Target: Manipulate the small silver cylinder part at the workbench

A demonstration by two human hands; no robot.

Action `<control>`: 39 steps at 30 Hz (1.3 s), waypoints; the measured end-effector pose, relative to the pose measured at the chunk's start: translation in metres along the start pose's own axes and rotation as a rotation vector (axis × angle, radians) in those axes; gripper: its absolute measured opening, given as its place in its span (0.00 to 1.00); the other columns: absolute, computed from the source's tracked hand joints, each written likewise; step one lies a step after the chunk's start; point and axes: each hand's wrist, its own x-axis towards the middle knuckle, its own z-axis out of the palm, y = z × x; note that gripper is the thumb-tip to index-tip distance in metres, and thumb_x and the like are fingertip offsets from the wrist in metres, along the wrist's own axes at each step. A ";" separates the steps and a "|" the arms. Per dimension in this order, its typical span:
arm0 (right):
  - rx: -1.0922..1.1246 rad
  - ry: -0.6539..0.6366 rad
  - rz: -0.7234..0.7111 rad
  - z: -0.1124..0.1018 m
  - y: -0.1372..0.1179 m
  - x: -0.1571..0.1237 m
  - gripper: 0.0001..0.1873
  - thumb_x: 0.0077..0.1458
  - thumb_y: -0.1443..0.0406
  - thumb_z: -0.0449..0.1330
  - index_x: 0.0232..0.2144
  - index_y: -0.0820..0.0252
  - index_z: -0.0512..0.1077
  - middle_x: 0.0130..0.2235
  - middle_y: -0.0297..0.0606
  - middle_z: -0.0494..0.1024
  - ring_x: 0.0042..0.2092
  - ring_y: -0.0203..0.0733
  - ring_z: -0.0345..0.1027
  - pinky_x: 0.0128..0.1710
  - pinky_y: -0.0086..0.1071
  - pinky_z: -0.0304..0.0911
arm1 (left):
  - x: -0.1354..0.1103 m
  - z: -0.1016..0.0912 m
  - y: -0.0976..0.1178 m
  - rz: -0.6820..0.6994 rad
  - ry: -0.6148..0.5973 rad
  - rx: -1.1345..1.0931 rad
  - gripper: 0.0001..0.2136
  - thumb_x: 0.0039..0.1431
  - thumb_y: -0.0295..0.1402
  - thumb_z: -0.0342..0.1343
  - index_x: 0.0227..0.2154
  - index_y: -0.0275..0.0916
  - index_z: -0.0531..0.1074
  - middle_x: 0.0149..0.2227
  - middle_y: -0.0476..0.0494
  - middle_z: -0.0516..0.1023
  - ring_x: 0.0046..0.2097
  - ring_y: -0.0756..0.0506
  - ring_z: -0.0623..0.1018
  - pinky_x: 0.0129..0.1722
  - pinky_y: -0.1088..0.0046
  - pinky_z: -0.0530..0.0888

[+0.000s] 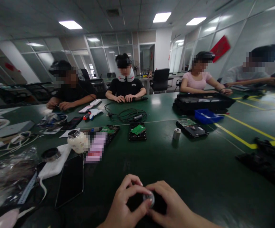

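Note:
My left hand (130,199) and my right hand (167,202) meet close in front of me, just above the green table. Between them is a small round silvery metal part (149,199), with one shiny round end facing up. Left thumb and index finger pinch it, while the right fingers close round its far side; they hide most of it, so its exact kind does not show. Farther off, a small silver metal cylinder (176,133) stands upright. Near it lies a hard drive (195,130). Another drive with a green circuit board (137,130) lies straight ahead.
A dark tablet (71,177), a cream jar (77,141) and plastic bags (16,171) crowd the left. Beyond are a coiled black cable (128,115), a blue tray (208,117) and a black case (202,101). Dark parts (260,161) lie right. Several people sit opposite.

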 end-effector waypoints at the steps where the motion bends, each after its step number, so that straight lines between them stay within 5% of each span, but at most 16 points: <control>1: -0.002 -0.004 0.003 0.000 0.000 0.000 0.18 0.49 0.66 0.64 0.45 0.56 0.70 0.43 0.38 0.77 0.44 0.44 0.69 0.45 0.37 0.64 | 0.001 -0.001 0.002 0.003 -0.007 0.005 0.05 0.56 0.33 0.61 0.35 0.45 0.78 0.37 0.44 0.70 0.39 0.44 0.73 0.39 0.67 0.72; 7: -0.003 -0.026 0.029 -0.003 -0.002 0.000 0.18 0.51 0.64 0.65 0.45 0.55 0.70 0.43 0.37 0.76 0.45 0.44 0.69 0.46 0.37 0.63 | 0.012 -0.016 0.005 0.105 0.057 0.021 0.04 0.60 0.34 0.58 0.34 0.43 0.78 0.29 0.47 0.72 0.36 0.45 0.71 0.35 0.70 0.69; 13: -0.010 -0.042 0.042 -0.005 -0.004 0.000 0.19 0.52 0.62 0.65 0.47 0.53 0.70 0.46 0.38 0.76 0.48 0.46 0.68 0.49 0.40 0.63 | 0.038 -0.044 -0.038 -0.061 0.272 0.401 0.08 0.60 0.38 0.58 0.37 0.45 0.80 0.32 0.46 0.73 0.38 0.43 0.70 0.39 0.65 0.68; 17: -0.007 -0.041 0.027 -0.004 -0.001 0.001 0.19 0.52 0.62 0.65 0.47 0.53 0.70 0.46 0.39 0.76 0.47 0.48 0.68 0.49 0.42 0.64 | 0.040 -0.046 -0.066 -0.121 0.241 0.552 0.07 0.58 0.39 0.59 0.35 0.46 0.81 0.32 0.46 0.73 0.38 0.42 0.70 0.40 0.64 0.69; 23: -0.003 -0.043 0.026 -0.003 0.002 -0.001 0.19 0.52 0.61 0.65 0.47 0.52 0.70 0.46 0.38 0.75 0.47 0.47 0.68 0.48 0.42 0.64 | 0.036 -0.044 -0.076 -0.150 0.223 0.586 0.08 0.58 0.40 0.60 0.38 0.49 0.80 0.35 0.46 0.74 0.39 0.41 0.70 0.40 0.63 0.69; 29: -0.019 -0.051 0.038 -0.004 -0.003 0.000 0.18 0.52 0.62 0.64 0.47 0.53 0.70 0.45 0.38 0.75 0.47 0.46 0.68 0.47 0.41 0.64 | 0.041 -0.048 -0.044 -0.070 0.238 0.351 0.06 0.60 0.36 0.59 0.36 0.43 0.79 0.36 0.45 0.76 0.42 0.42 0.72 0.44 0.64 0.69; 34: -0.033 -0.028 0.004 -0.003 -0.002 0.000 0.17 0.52 0.63 0.65 0.45 0.55 0.70 0.43 0.38 0.76 0.45 0.45 0.68 0.45 0.40 0.63 | 0.020 -0.033 0.012 0.035 -0.013 0.101 0.04 0.61 0.34 0.58 0.35 0.43 0.77 0.37 0.47 0.79 0.43 0.43 0.75 0.45 0.66 0.69; 39: -0.050 -0.025 -0.011 -0.001 -0.002 0.000 0.15 0.52 0.64 0.64 0.43 0.57 0.70 0.41 0.38 0.76 0.43 0.45 0.68 0.43 0.39 0.63 | 0.008 -0.020 0.025 0.017 -0.134 0.079 0.03 0.60 0.34 0.59 0.35 0.44 0.77 0.35 0.49 0.81 0.39 0.44 0.77 0.42 0.67 0.68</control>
